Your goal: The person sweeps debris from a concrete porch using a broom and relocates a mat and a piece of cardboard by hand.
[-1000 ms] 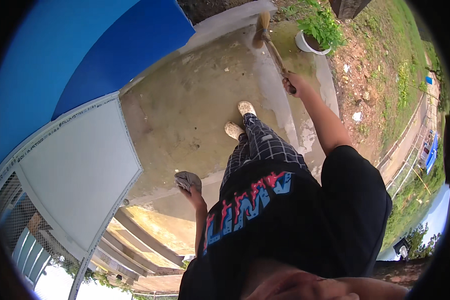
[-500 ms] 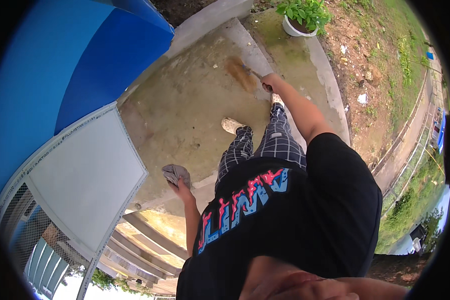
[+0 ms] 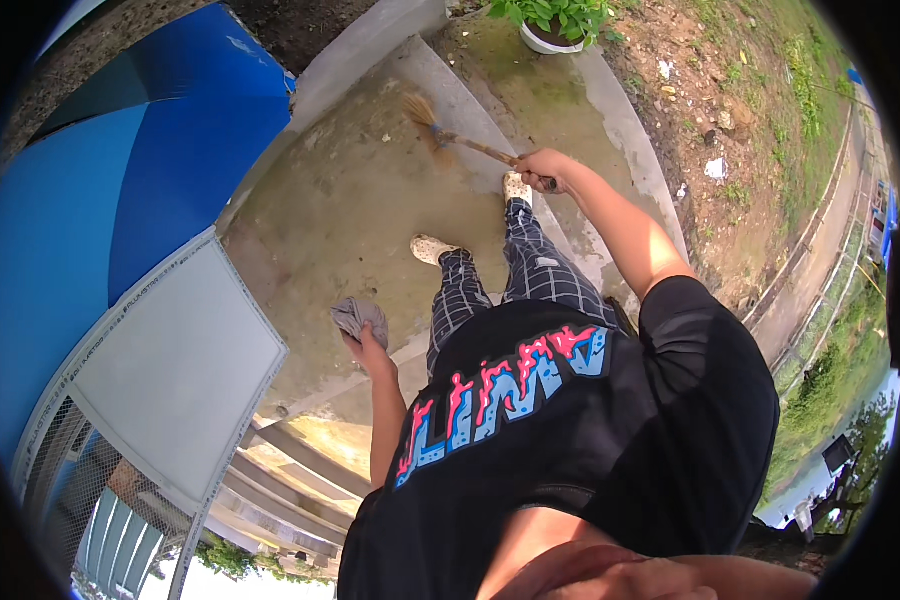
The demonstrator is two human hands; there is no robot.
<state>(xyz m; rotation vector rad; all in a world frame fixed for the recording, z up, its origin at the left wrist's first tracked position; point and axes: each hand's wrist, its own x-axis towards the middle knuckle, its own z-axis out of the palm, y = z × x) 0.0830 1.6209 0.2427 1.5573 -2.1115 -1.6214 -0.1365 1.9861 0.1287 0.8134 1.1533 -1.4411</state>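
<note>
My right hand [image 3: 544, 172] is closed round the wooden handle of a broom [image 3: 482, 149]. The broom's tan bristles [image 3: 422, 110] are slightly blurred and reach toward the far side of the concrete floor [image 3: 320, 215], near a raised ledge. Held out low at my left side, my left hand [image 3: 370, 345] grips a bunched grey cloth [image 3: 358, 317]. My feet, in cream clogs, stand between the two hands, the right one just below the broom handle.
A white pot [image 3: 550, 42] with a leafy plant stands on the concrete at the far edge. On the left rise a blue wall [image 3: 200, 150] and a white panel [image 3: 170, 360] with mesh below it. Steps [image 3: 290, 470] lie at lower left; littered soil [image 3: 710, 130] borders the right.
The broom head has swung left and away from me, and its handle now shows at full length. My left hand still holds the cloth. The whole view has shifted slightly.
</note>
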